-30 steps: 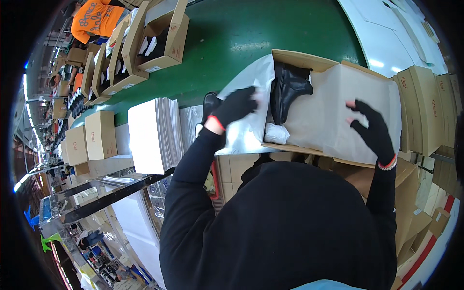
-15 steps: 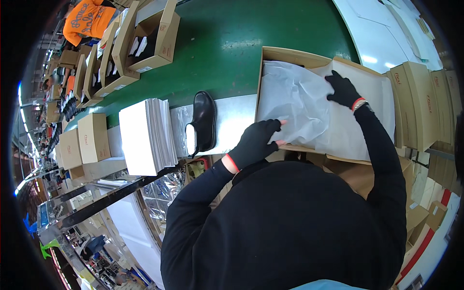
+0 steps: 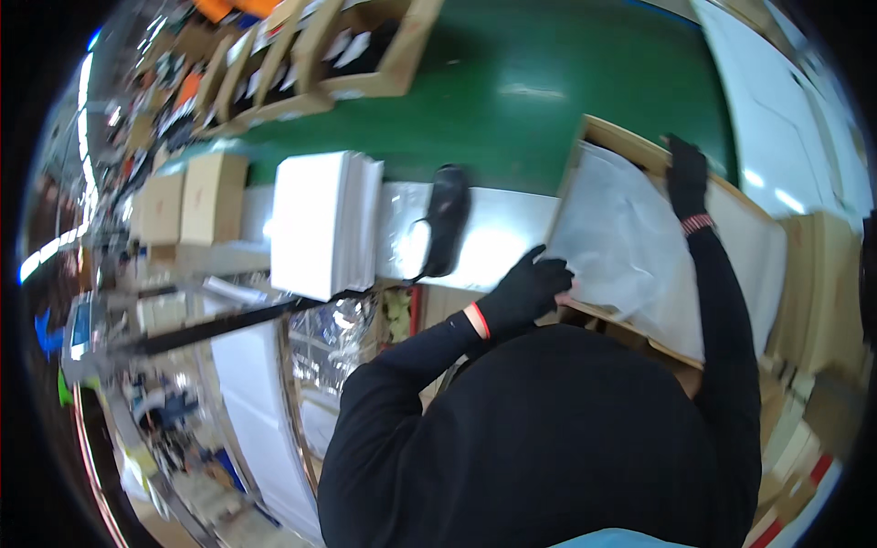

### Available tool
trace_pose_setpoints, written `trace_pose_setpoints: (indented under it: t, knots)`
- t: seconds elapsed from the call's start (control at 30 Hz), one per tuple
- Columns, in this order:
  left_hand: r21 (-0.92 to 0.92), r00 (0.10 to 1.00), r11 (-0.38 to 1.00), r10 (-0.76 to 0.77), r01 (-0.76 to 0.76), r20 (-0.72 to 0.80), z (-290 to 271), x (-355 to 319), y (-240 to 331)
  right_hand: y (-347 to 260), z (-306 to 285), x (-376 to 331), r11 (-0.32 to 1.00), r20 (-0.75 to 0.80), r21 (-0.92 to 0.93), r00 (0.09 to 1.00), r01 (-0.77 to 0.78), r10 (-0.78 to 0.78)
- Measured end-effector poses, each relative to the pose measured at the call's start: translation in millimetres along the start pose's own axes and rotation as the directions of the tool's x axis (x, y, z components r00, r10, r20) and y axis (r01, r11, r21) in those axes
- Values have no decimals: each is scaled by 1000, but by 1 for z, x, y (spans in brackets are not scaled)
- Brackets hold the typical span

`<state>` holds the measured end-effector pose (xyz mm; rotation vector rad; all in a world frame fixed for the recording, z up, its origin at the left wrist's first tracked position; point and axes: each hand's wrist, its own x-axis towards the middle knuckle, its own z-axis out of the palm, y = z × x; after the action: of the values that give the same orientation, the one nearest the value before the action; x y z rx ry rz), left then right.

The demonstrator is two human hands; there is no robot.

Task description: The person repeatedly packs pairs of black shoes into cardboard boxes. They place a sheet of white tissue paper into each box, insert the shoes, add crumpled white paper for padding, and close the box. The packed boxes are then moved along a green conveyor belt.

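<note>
An opened cardboard shoe box [image 3: 628, 140] lies at a slant on the bench, its lid side spread to the right. Crumpled white tissue paper [image 3: 607, 224] covers the inside, hiding most of what lies beneath. My left hand [image 3: 530, 290], in a black glove with bare fingertips, grips the box's near left corner. At the far edge, around the join of box and lid, my gloved right hand [image 3: 687, 178] has its fingers closed over the cardboard. A black ankle boot [image 3: 448, 219] lies on the metal bench to the left of the box, apart from both hands.
A tall stack of white sheets [image 3: 315, 224] stands left of the boot. Closed cardboard boxes [image 3: 212, 196] sit beyond it. Open boxes with dark footwear [image 3: 365, 55] line the far side of the green surface [image 3: 512, 119]. More boxes [image 3: 827, 283] crowd the right side.
My right hand has left the tissue and moved to the box's far edge. The box has turned clockwise and shifted right. The whole view has swung, with some blur.
</note>
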<state>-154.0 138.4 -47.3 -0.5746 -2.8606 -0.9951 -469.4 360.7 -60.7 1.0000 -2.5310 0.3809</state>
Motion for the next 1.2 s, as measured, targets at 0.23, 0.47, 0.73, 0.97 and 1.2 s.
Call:
trace_pose_setpoints:
  t: [0.23, 0.47, 0.73, 0.97, 1.2]
  knots:
    - [255, 389, 377, -341, 891, -856, -227, -184, -203, -117, -99, -96, 928, 430, 319, 844, 191, -321]
    - [43, -141, -184, -863, 982, -485, -285, -281, -250, -146, -105, -110, 937, 413, 330, 910, -117, -32]
    - [120, -63, -190, -742, 974, -667, -280, -292, -256, -125, -115, -127, 951, 349, 232, 930, -206, 117]
    - [380, 262, -100, -567, 919, -781, -294, -257, -221, -96, -136, -160, 902, 320, 208, 898, -378, 302]
    - [-364, 499, 837, -539, 408, -679, -315, -101, -85, -47, -154, -179, 909, 150, 149, 918, -389, 368]
